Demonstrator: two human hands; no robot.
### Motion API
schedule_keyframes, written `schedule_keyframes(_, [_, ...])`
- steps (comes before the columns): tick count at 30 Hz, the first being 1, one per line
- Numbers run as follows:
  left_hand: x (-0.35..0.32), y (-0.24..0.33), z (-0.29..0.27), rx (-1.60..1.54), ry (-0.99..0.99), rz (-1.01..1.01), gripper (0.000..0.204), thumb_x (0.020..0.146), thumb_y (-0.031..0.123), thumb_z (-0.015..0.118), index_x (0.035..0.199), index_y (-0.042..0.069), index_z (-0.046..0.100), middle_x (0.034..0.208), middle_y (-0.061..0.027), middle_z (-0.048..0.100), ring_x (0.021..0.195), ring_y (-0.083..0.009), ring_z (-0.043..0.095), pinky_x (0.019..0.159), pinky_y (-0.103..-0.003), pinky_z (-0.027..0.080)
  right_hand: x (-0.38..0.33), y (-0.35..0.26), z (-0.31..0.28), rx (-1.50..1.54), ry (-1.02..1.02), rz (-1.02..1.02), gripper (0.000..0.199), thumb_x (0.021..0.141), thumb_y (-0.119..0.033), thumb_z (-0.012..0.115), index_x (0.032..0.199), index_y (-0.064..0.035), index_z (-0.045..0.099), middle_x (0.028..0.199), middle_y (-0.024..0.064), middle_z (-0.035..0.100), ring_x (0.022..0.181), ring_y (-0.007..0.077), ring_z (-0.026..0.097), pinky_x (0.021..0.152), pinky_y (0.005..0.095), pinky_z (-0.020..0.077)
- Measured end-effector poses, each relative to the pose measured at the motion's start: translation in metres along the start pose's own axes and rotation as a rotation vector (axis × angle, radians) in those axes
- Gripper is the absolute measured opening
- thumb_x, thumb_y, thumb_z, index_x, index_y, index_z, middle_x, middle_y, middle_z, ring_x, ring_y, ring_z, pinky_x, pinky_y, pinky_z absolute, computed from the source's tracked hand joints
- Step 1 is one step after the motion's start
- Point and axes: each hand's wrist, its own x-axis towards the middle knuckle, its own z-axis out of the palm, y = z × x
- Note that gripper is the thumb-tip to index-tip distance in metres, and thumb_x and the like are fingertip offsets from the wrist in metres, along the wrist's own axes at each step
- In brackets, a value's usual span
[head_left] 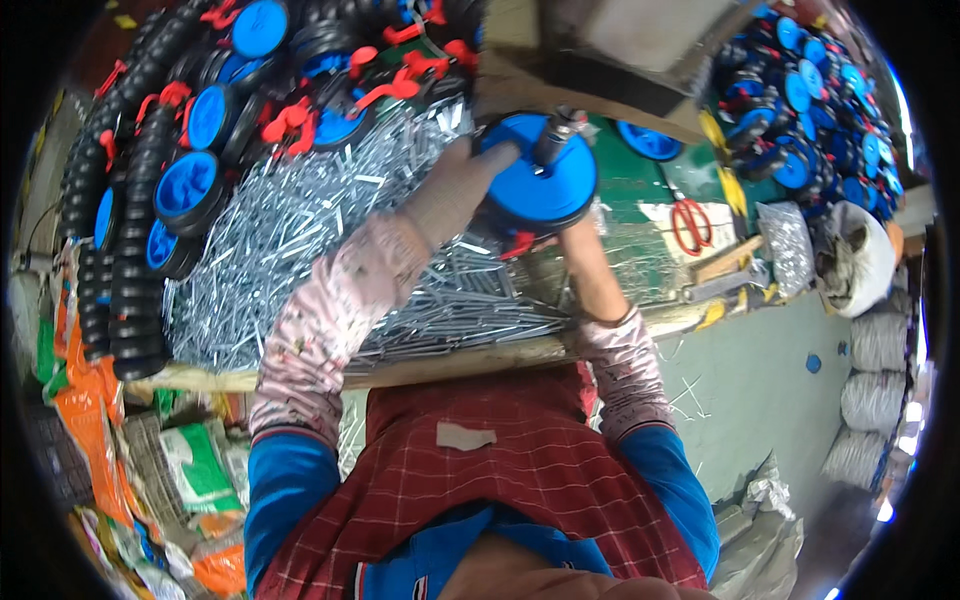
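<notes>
A blue wheel (530, 190) with a black rim lies under the metal spindle (556, 135) of a bench machine. My left hand (455, 190), in a pale glove, grips the wheel's left side, with a finger stretched over its blue face. From below, my right hand (585, 250) reaches under the wheel's near edge, where its fingers are hidden. A red plastic piece (519, 243) sticks out beneath the wheel between my hands. A large heap of metal pins (300, 240) spreads under and beside my left forearm.
Stacks of black-rimmed wheels (140, 220) and red clips (290, 125) crowd the left. Right of the machine are red-handled scissors (690, 225), a wrench (725, 283) and a clear bag (787, 245). More blue wheels (800, 120) pile up at the far right. The bench's wooden edge (470, 360) runs before me.
</notes>
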Motion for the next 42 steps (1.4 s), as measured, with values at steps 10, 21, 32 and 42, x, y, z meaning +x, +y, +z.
schedule_keyframes(10, [-0.12, -0.023, -0.093, 0.631, 0.058, 0.326, 0.042, 0.096, 0.003, 0.054, 0.138, 0.001, 0.046, 0.123, -0.012, 0.057, 0.11, -0.0207, 0.058, 0.09, -0.033, 0.05, 0.01, -0.195, -0.261, -0.705, 0.472, -0.155, 0.022, 0.094, -0.024, 0.056, 0.097, -0.0027, 0.063, 0.098, 0.0151, 0.065, 0.099, 0.0287, 0.063, 0.09, 0.0464, 0.0478])
schedule_keyframes(21, [-0.14, -0.001, -0.359, 1.992, 0.89, 0.26, 0.065, 0.082, 0.032, 0.073, 0.138, 0.007, 0.05, 0.148, -0.0185, 0.044, 0.136, -0.0369, 0.041, 0.115, -0.055, 0.027, 0.02, -0.206, -0.115, -0.789, -0.043, -0.672, 0.018, 0.096, -0.019, 0.06, 0.101, -0.0034, 0.068, 0.096, 0.0094, 0.071, 0.085, 0.0201, 0.068, 0.079, 0.0338, 0.0538])
schedule_keyframes(32, [-0.128, -0.021, -0.384, 2.075, 0.653, 0.678, 0.042, 0.081, 0.023, 0.074, 0.115, 0.001, 0.06, 0.115, -0.0194, 0.059, 0.111, -0.0366, 0.056, 0.104, -0.052, 0.041, -0.009, -0.021, 0.134, -1.243, -0.726, -0.84, 0.043, 0.082, -0.041, 0.071, 0.113, -0.0123, 0.063, 0.113, 0.0068, 0.057, 0.112, 0.029, 0.055, 0.088, 0.044, 0.0498])
schedule_keyframes(42, [-0.193, -0.048, -0.212, 1.189, 0.759, 0.626, 0.044, 0.08, 0.012, 0.076, 0.12, 0.001, 0.063, 0.093, -0.0139, 0.063, 0.087, -0.0309, 0.061, 0.082, -0.042, 0.05, -0.005, -0.01, 0.14, -1.29, -0.671, -1.147, 0.041, 0.071, -0.003, 0.068, 0.111, -0.0012, 0.063, 0.112, 0.0168, 0.064, 0.106, 0.035, 0.063, 0.083, 0.0418, 0.0562])
